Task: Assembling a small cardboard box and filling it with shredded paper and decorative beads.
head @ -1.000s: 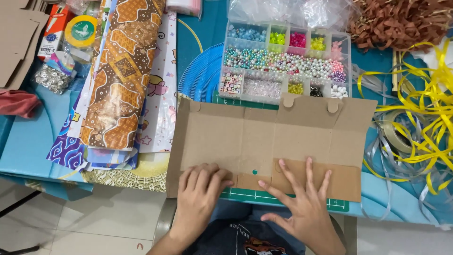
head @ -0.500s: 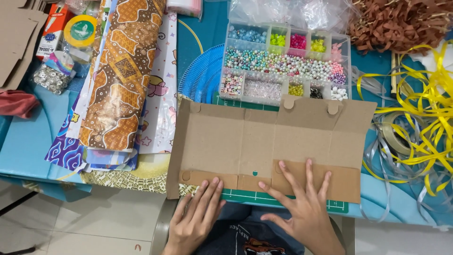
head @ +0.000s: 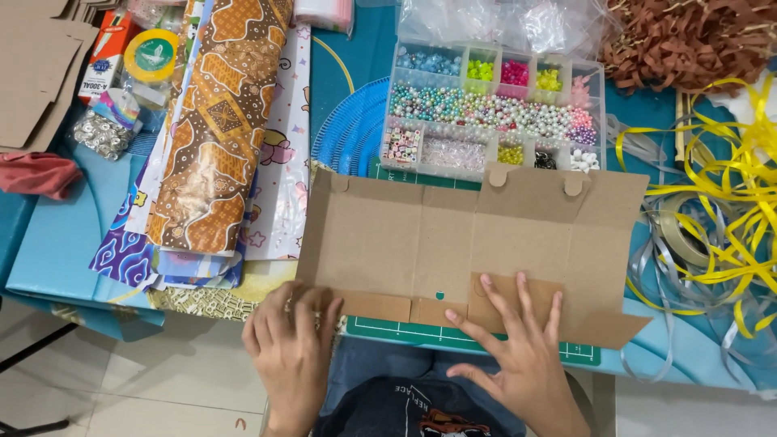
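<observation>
Below, hands (head: 405, 356), flat brown cardboard (head: 453, 243)

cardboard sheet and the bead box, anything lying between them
Nothing. In the head view the cardboard sheet has its far edge against the bead box, and its rounded tabs overlap the box's near edge. Only a sliver of green mat shows there.

Bright, even light falls from above, and colours read strongly across the whole view. Shadows are soft and short: a faint one lies under the flat cardboard sheet (head: 453, 235) along its near edge, and another under the right hand (head: 518, 356). Small glints show on the clear plastic bag (head: 502, 20), the bead box (head: 494, 109) and the yellow ribbon (head: 728, 210). Focus is sharp at the centre; the corners look slightly softer, with mild bending of lines at the edges.
</observation>
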